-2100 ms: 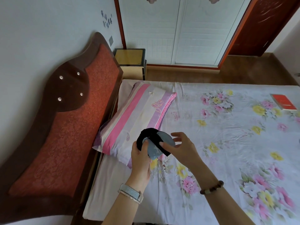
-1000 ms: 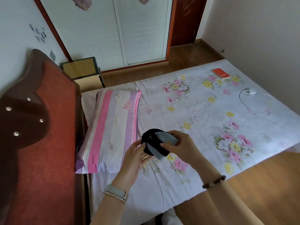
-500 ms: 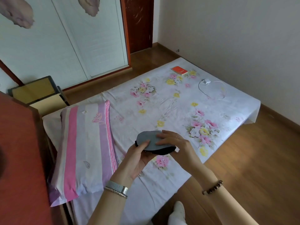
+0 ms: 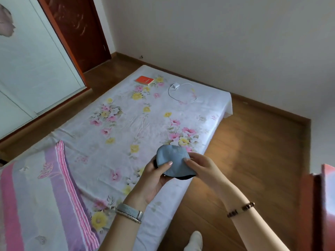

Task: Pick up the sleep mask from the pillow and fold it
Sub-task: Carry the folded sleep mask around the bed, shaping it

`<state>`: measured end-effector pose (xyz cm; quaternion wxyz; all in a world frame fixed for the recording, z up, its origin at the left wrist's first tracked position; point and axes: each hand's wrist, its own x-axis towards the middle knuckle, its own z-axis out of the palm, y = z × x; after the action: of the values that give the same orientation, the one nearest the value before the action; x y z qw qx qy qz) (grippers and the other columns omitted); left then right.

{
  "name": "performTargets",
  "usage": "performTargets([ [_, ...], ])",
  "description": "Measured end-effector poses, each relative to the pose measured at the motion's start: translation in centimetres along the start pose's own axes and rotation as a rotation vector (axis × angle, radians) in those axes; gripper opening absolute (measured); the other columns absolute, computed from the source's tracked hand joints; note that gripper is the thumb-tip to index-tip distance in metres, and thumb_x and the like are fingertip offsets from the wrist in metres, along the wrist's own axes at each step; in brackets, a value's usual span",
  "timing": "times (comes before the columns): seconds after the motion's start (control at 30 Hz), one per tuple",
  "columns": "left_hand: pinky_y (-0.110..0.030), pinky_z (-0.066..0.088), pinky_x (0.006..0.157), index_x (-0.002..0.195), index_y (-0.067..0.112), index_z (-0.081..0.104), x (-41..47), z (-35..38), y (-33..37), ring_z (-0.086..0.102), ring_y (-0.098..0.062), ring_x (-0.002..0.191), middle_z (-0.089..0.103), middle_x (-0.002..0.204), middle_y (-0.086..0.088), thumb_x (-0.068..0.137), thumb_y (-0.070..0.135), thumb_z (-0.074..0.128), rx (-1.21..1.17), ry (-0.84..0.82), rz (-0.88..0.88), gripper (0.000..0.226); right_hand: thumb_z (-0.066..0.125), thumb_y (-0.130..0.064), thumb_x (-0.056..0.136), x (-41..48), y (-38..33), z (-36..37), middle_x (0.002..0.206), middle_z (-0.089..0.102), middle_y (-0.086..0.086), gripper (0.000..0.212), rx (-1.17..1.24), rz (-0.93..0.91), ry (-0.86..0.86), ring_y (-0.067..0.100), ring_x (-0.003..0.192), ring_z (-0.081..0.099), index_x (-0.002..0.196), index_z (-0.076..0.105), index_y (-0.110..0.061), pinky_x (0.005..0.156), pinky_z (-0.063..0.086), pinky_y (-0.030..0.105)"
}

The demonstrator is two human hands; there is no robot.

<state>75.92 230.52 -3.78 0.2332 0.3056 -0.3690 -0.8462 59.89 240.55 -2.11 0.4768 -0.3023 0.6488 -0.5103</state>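
Holding one sleep mask (image 4: 174, 162), two hands

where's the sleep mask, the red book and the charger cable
sleep mask (image 4: 174, 161), head view, middle of its blue face
red book (image 4: 144, 80), head view, centre of its cover
charger cable (image 4: 183, 101), head view, near bend of the loop

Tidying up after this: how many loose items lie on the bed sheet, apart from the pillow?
2: a red booklet at the far end and a white charger with its cable beside it.
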Motion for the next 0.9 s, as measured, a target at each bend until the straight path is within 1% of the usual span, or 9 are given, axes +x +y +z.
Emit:
performTargets([
  [0.1, -0.034, 0.058, 0.082, 0.131, 0.009, 0.059, 3.2, 3.6, -1.4, 0.067, -0.031, 0.114, 0.069, 0.125, -0.015, 0.091, 0.004, 0.064, 0.043, -0.016, -0.015, 0.041, 0.063, -0.024, 0.095, 0.3, -0.1, -4.5, 0.094, 0.08, -0.002, 0.016, -0.055, -0.043, 0.098, 0.014, 0.086, 0.076, 0.107, 0.072, -0.02, 0.07, 0.06, 0.025],
  [0.17, -0.034, 0.058, 0.082, 0.13, 0.011, 0.059, 5.3, 6.0, -2.4, 0.067, -0.03, 0.114, 0.07, 0.125, -0.014, 0.091, 0.005, 0.064, 0.063, -0.038, -0.024, 0.041, 0.067, -0.023, 0.093, 0.3, -0.2, -7.3, 0.09, 0.08, -0.004, 0.014, -0.045, -0.054, 0.151, 0.011, 0.082, 0.076, 0.104, 0.075, -0.022, 0.064, 0.057, 0.019],
  [0.27, -0.034, 0.058, 0.082, 0.129, 0.011, 0.06, 8.1, 9.4, -3.7, 0.068, -0.029, 0.113, 0.071, 0.123, -0.013, 0.091, 0.004, 0.064, 0.094, -0.062, -0.037, 0.039, 0.072, -0.022, 0.089, 0.6, -0.2, -11.5, 0.093, 0.08, 0.005, 0.018, -0.041, -0.05, 0.242, 0.02, 0.086, 0.076, 0.105, 0.076, -0.017, 0.072, 0.061, 0.031],
  [0.37, -0.035, 0.059, 0.083, 0.126, 0.012, 0.062, 10.3, 12.2, -5.1, 0.069, -0.028, 0.112, 0.072, 0.12, -0.012, 0.091, 0.003, 0.063, 0.109, -0.072, -0.061, 0.036, 0.074, -0.019, 0.087, 0.7, 0.0, -15.0, 0.094, 0.08, 0.007, 0.021, 0.012, -0.052, 0.294, 0.018, 0.084, 0.076, 0.107, 0.075, -0.012, 0.069, 0.061, 0.026],
  [0.43, -0.036, 0.059, 0.086, 0.125, 0.009, 0.062, 11.8, 14.0, -5.9, 0.068, -0.028, 0.112, 0.073, 0.119, -0.012, 0.09, 0.005, 0.064, 0.122, -0.094, -0.092, 0.035, 0.074, -0.018, 0.087, 0.6, 0.0, -17.3, 0.096, 0.079, 0.009, 0.024, 0.067, -0.038, 0.334, 0.02, 0.087, 0.076, 0.11, 0.074, -0.01, 0.071, 0.06, 0.026],
  [0.57, -0.038, 0.058, 0.088, 0.125, 0.005, 0.061, 15.2, 17.3, -7.1, 0.067, -0.03, 0.114, 0.07, 0.122, -0.017, 0.091, 0.008, 0.064, 0.152, -0.152, -0.171, 0.034, 0.071, -0.017, 0.089, 1.0, 0.2, -22.0, 0.1, 0.078, 0.014, 0.025, 0.136, -0.018, 0.412, 0.033, 0.098, 0.073, 0.113, 0.073, -0.011, 0.088, 0.059, 0.047],
  [0.63, -0.039, 0.059, 0.086, 0.125, 0.003, 0.06, 17.2, 19.0, -7.5, 0.067, -0.031, 0.114, 0.069, 0.124, -0.019, 0.092, 0.009, 0.063, 0.158, -0.159, -0.186, 0.034, 0.07, -0.016, 0.09, 1.5, 0.3, -24.0, 0.102, 0.078, 0.014, 0.025, 0.158, -0.013, 0.44, 0.034, 0.1, 0.073, 0.114, 0.073, -0.011, 0.092, 0.057, 0.051],
  [0.77, -0.037, 0.059, 0.078, 0.122, 0.009, 0.064, 21.8, 22.6, -8.1, 0.071, -0.025, 0.106, 0.073, 0.116, -0.011, 0.093, 0.024, 0.06, 0.131, -0.159, -0.195, 0.033, 0.068, -0.016, 0.092, 3.5, 0.4, -28.2, 0.107, 0.077, 0.015, 0.025, 0.178, -0.006, 0.502, 0.037, 0.105, 0.07, 0.116, 0.072, -0.013, 0.095, 0.054, 0.056],
  [0.9, -0.037, 0.06, 0.078, 0.12, 0.01, 0.065, 27.4, 26.0, -8.1, 0.072, -0.023, 0.101, 0.075, 0.11, -0.008, 0.098, 0.028, 0.054, 0.157, -0.201, -0.212, 0.03, 0.066, -0.016, 0.093, 6.8, -0.3, -32.6, 0.109, 0.076, 0.013, 0.025, 0.181, -0.003, 0.55, 0.032, 0.106, 0.071, 0.117, 0.071, -0.012, 0.097, 0.053, 0.055],
])
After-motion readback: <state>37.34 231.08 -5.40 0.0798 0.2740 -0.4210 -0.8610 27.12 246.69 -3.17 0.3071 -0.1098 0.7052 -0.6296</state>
